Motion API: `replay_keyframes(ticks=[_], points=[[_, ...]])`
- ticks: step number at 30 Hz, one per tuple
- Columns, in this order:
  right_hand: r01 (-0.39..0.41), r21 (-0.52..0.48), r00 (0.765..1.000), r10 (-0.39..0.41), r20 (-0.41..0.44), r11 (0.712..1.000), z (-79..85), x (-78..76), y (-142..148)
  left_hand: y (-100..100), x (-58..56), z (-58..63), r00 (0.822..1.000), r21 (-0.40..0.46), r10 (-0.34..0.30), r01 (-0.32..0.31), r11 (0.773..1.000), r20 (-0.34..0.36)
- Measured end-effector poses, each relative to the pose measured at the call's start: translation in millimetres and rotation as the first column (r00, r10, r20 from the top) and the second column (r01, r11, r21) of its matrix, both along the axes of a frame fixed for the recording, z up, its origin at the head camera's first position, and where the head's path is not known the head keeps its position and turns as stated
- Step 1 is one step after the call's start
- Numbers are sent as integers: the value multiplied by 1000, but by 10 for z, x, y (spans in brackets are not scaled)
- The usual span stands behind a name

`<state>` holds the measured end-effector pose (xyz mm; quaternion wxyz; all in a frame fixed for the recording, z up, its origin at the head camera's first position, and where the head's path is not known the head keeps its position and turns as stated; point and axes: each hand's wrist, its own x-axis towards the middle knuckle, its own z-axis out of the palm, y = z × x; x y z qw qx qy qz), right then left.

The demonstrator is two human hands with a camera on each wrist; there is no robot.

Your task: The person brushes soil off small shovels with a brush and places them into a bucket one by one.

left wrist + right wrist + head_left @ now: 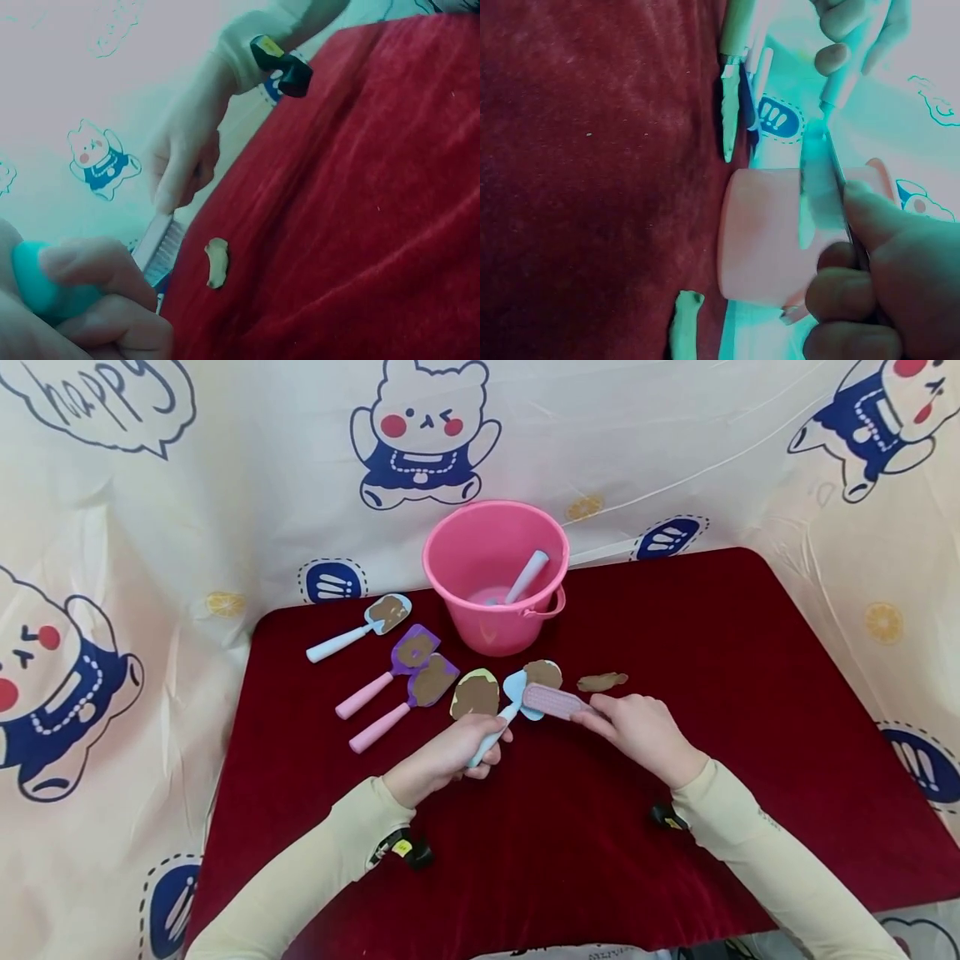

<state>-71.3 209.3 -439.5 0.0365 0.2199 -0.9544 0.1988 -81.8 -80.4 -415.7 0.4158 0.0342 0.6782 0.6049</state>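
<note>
My left hand [447, 753] grips the pale blue handle of a toy shovel [487, 747], its blade raised over the table. Brown clay-like stuff [544, 673] covers part of that blade. A pink brush [552, 701] is in my right hand [647, 733], its head overlapping the shovel blade in the head view. Pale bristles [166, 251] show on the brush's underside in the left wrist view. Close to the brush, a loose brown strip [602, 682] lies on the red cloth. Beside my left hand sits a green-edged shovel blade [476, 695] coated in brown; its handle is hidden.
Behind the hands stands a pink bucket [491, 631] with a pale blue handle [527, 577] sticking up inside. To the left lie a blue shovel [337, 644] and two purple shovels [365, 695] with pink handles, all brown on the blades. A printed curtain [300, 468] hangs around the table.
</note>
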Motion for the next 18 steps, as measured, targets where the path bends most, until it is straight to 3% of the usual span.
replay_keyframes(ticks=[3,6,12,15,18], points=[[49,-5,999,-49,-16,999,-22,4,-6,3,23,-6,1000,31,8,-8,1000,4],[59,-36,998,-59,9,998,-13,8,-15,-8,12,-14,1000,8,8,-8,1000,-4],[-7,-67,998,10,58,998,48,35,-10,-31,-14,5,1000,-54,3,-3,999,-8],[-28,-34,997,30,68,999,53,42,0,-35,-3,1,1000,-10,-4,4,1000,14],[11,-13,999,-10,52,1000,52,39,9,-26,11,4,1000,50,-15,13,999,27]])
